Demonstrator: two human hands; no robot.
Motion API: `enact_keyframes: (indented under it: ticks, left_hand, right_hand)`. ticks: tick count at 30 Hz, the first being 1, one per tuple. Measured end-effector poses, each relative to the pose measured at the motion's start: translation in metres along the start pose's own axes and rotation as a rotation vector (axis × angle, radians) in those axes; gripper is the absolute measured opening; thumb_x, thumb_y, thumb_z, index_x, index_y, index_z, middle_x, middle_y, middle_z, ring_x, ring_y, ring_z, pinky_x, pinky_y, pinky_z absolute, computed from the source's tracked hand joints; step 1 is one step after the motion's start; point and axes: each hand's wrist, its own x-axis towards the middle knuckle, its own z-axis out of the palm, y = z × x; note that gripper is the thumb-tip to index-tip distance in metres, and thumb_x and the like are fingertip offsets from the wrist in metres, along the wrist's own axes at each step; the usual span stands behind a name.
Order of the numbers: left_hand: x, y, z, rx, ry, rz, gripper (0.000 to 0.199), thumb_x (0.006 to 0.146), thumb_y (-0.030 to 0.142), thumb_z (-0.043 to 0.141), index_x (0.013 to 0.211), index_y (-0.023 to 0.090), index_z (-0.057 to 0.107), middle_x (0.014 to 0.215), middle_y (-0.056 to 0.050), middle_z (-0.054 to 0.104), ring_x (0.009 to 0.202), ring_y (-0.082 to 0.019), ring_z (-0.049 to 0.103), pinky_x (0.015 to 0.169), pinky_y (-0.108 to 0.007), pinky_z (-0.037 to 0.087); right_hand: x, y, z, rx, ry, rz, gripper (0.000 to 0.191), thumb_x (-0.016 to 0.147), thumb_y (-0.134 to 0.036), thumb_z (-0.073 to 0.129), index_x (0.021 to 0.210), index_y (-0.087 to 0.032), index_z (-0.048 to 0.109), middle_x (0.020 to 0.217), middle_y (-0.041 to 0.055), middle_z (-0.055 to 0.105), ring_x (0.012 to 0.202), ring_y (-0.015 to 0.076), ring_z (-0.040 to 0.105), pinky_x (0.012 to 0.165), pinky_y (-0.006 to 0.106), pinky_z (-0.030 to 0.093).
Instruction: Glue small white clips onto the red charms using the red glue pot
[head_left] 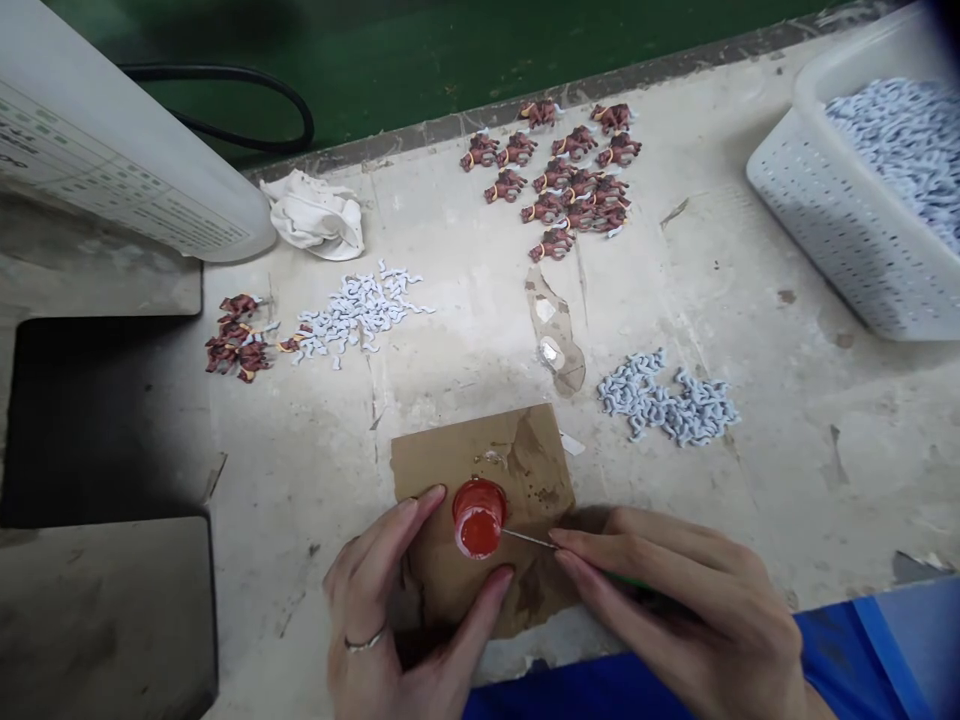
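One red cup [478, 525] sits on one cardboard [424, 460], inside its edges. The left hand [390, 590] spreads open around the cup; the right hand [675, 590] pinches one thin tool [529, 539]. Beyond the cardboard, worktop [472, 350] stretches between two piles of pale pieces [360, 312]; farther, brown figures [551, 245]; far right, one basket [825, 240].

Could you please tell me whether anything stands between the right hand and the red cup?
Only the thin tool held in the right hand spans the gap to the red cup; nothing else visible stands between them.
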Motion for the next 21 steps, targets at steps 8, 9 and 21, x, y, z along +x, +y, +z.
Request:
enact_keyframes:
  ticks: [8, 9, 21]
  left_hand:
    - [0.001, -0.0006, 0.0011, -0.002, -0.003, 0.004, 0.072, 0.075, 0.025, 0.087, 0.139, 0.023, 0.054, 0.127, -0.009, 0.068, 0.114, -0.027, 0.068, 0.103, -0.046, 0.053]
    - [0.001, -0.0008, 0.0007, -0.002, -0.006, 0.005, 0.072, 0.075, 0.025, 0.087, 0.139, 0.024, 0.054, 0.127, -0.009, 0.068, 0.115, -0.027, 0.068, 0.102, -0.046, 0.053]
    - [0.0011, -0.0012, 0.0003, -0.001, -0.012, -0.004, 0.072, 0.077, 0.027, 0.086, 0.141, 0.024, 0.053, 0.127, -0.009, 0.068, 0.115, -0.026, 0.067, 0.104, -0.047, 0.052]
  right_hand:
    - [-0.0006, 0.0045, 0.0022, 0.035, 0.018, -0.069, 0.013, 0.094, -0.005, 0.069, 0.101, -0.014, 0.074, 0.072, 0.0014, 0.07, 0.055, 0.0113, 0.062, 0.051, 0.023, 0.051]
    - [-0.0007, 0.0046, 0.0021, 0.035, 0.02, -0.071, 0.013, 0.094, -0.005, 0.069, 0.101, -0.014, 0.073, 0.073, 0.0015, 0.07, 0.056, 0.0114, 0.062, 0.051, 0.023, 0.052]
    - [-0.001, 0.0039, 0.002, 0.037, 0.019, -0.071, 0.012, 0.095, -0.006, 0.069, 0.101, -0.015, 0.073, 0.074, 0.0015, 0.072, 0.057, 0.0117, 0.065, 0.052, 0.023, 0.053]
